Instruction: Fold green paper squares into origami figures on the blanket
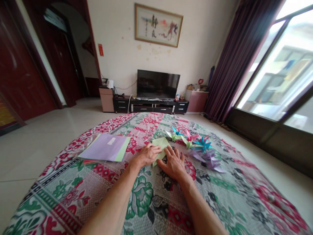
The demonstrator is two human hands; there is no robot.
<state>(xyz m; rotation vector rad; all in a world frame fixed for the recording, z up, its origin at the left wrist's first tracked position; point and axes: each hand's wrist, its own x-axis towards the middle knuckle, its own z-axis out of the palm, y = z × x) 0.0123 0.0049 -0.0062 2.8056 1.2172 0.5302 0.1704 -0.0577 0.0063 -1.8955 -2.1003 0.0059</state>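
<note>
Your arms [111,195] are lying over the flowery cloth [140,197] at the bottom of the frame. In the middle, the green paper [160,142] is sitting under your left hand [147,154] and right hand [174,162]. Your left fingers are resting close together; I cannot tell if they are pinching. Your right fingers are spreading apart. Uneven pressing could be making a crooked fold, and a wide right swing could be squashing the paper birds [204,144] on the right.

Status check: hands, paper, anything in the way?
Left hand, right hand: both on light-green paper. Paper on tablecloth. Nearby: folded paper cranes right, paper stack left.
</note>
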